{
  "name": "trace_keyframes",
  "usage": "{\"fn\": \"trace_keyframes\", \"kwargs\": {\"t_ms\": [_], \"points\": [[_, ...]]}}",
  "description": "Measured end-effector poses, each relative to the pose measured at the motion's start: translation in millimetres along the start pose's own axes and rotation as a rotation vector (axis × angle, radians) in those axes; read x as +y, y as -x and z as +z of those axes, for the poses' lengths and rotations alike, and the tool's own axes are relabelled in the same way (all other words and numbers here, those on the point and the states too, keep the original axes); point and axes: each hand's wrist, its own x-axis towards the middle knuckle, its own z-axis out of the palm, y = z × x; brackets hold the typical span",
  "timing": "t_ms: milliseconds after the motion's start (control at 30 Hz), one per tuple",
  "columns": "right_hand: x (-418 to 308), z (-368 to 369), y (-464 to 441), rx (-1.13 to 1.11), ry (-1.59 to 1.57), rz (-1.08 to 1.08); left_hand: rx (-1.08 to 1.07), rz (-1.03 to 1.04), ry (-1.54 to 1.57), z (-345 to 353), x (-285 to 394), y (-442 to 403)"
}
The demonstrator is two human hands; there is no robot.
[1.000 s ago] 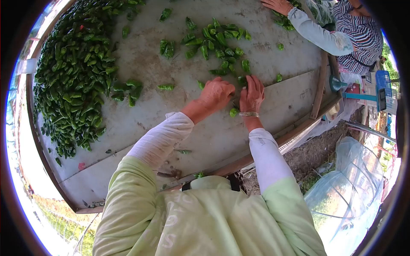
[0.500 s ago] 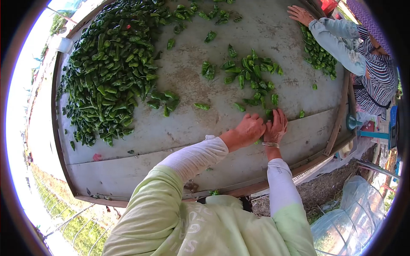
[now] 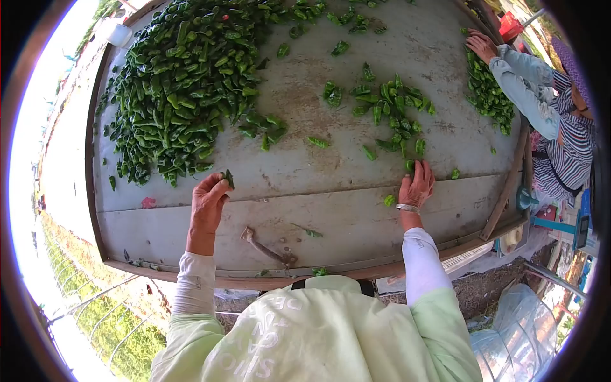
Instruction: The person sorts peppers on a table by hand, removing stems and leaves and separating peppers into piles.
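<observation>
My left hand [image 3: 209, 200] is raised near the front of the big pepper heap, its thumb and fingers pinched on a small dark green pepper [image 3: 229, 179]. My right hand [image 3: 416, 190] is low over the table, fingers curled against a green pepper [image 3: 410, 165] at their tips. Just left of that wrist lies a single loose pepper [image 3: 389, 200]. Beyond the right hand spreads a loose cluster of green peppers [image 3: 396, 108]. The large heap of green peppers [image 3: 184, 95] covers the table's far left.
A grey wood-framed table [image 3: 299, 172] carries everything; a seam runs across its near part. A stem-like brown stick [image 3: 264, 247] lies near the front edge. At the right, a co-worker's hand [image 3: 482, 46] reaches beside another pepper pile [image 3: 489, 89]. A white cup [image 3: 119, 35] stands at the far left corner.
My left hand has moved away from my right hand, to the left, and now shows a pepper in its fingertips. My right hand has stayed at about the same spot. The view has shifted slightly.
</observation>
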Motion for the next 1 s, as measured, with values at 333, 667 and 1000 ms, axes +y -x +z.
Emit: {"fn": "trace_keyframes", "kwargs": {"t_ms": [333, 667, 1000], "points": [[8.4, 5.4, -1.2, 0.011, 0.092, -0.001, 1.090, -0.093, -0.564, -338.6, -83.8, 273.4], [-11.3, 1.7, -1.5, -0.033, 0.250, 0.128, 0.814, 0.364, -0.983, -126.0, -1.0, 125.5], [-17.1, -1.2, -0.8, -0.054, 0.291, 0.121, 0.275, 0.608, -1.267, 57.7, 55.7, -111.5]]}}
